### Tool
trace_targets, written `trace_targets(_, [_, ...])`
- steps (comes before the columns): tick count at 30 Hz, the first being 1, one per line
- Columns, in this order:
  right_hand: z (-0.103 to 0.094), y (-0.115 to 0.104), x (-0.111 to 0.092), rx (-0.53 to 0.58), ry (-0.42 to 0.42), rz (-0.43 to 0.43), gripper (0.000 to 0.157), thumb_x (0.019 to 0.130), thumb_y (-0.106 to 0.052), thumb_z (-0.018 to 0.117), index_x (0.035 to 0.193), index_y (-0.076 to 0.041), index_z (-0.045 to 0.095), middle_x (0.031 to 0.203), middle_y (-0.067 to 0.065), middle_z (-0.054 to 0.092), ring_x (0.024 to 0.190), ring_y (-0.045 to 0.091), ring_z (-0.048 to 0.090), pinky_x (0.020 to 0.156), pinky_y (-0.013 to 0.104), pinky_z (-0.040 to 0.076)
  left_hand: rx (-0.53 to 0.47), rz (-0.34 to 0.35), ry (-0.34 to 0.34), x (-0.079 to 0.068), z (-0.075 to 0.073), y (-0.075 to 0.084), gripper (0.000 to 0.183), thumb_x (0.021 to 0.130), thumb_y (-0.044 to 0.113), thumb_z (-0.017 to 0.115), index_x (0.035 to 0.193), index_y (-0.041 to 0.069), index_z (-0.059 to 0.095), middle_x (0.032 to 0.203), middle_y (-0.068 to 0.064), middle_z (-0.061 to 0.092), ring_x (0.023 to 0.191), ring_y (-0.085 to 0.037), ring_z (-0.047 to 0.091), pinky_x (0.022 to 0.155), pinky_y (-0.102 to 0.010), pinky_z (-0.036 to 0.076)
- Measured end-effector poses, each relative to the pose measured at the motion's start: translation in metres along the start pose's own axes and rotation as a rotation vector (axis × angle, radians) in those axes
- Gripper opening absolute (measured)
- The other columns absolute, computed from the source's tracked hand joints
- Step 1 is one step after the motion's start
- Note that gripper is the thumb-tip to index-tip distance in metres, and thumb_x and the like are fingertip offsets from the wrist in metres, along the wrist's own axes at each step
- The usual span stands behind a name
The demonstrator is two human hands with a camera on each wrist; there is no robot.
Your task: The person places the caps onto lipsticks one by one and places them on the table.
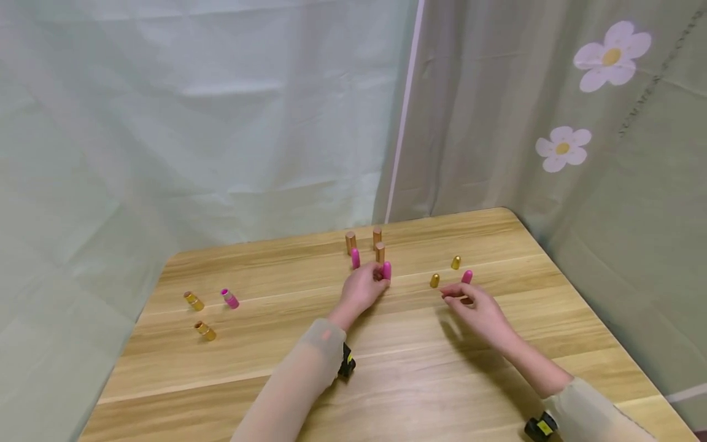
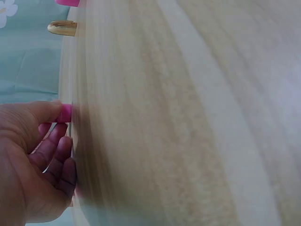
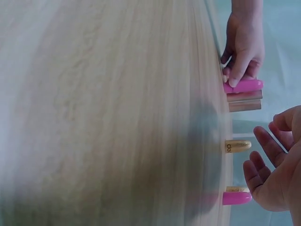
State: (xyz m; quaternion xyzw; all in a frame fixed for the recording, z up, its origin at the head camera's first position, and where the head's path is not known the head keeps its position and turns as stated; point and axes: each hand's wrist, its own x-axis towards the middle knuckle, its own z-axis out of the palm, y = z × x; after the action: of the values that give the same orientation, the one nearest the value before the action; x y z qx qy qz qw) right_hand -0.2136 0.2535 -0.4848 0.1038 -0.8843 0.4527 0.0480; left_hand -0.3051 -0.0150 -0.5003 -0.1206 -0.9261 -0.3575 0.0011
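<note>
My left hand (image 1: 363,286) pinches the lower part of an upright pink bullet-shaped lipstick tube (image 1: 387,271) on the table. Another pink tube (image 1: 355,258) and several copper-coloured tubes (image 1: 380,252) stand close behind it. To the right, my right hand (image 1: 476,310) hovers with loosely bent fingers and nothing visible between them. Just beyond it are two gold rounded caps (image 1: 435,280) and a pink rounded cap (image 1: 467,277), partly hidden by the hand. In the right wrist view, a gold cap (image 3: 238,146) stands a little apart from the fingertips (image 3: 257,130).
On the left of the wooden table (image 1: 248,350) stand two gold lipstick bases (image 1: 205,331) and one pink base (image 1: 229,299), all uncapped. A pale curtain (image 1: 221,123) with printed flowers hangs behind the table and along its right side.
</note>
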Motion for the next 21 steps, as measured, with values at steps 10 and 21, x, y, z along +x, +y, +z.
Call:
trace_targets(10, [-0.013, 0.005, 0.0, -0.028, 0.043, 0.028, 0.027, 0.104, -0.022, 0.062, 0.123, -0.004, 0.07, 0.118, 0.007, 0.073, 0.106, 0.026, 0.065, 0.091, 0.043, 0.052, 0.009, 0.022, -0.014, -0.011, -0.007, -0.006, 0.042, 0.089, 0.027, 0.08, 0.123, 0.007, 0.067, 0.113, -0.007, 0.072, 0.108, -0.026, 0.066, 0.096, -0.043, 0.051])
trace_targets(21, [-0.049, 0.021, 0.006, -0.064, 0.133, 0.084, 0.034, 0.105, -0.028, 0.059, 0.127, -0.003, 0.068, 0.121, 0.016, 0.069, 0.102, 0.031, 0.067, 0.075, 0.023, 0.052, 0.197, 0.148, -0.088, -0.046, -0.017, -0.009, 0.046, 0.095, 0.036, 0.072, 0.131, 0.008, 0.065, 0.117, -0.007, 0.069, 0.113, -0.027, 0.061, 0.099, -0.045, 0.047])
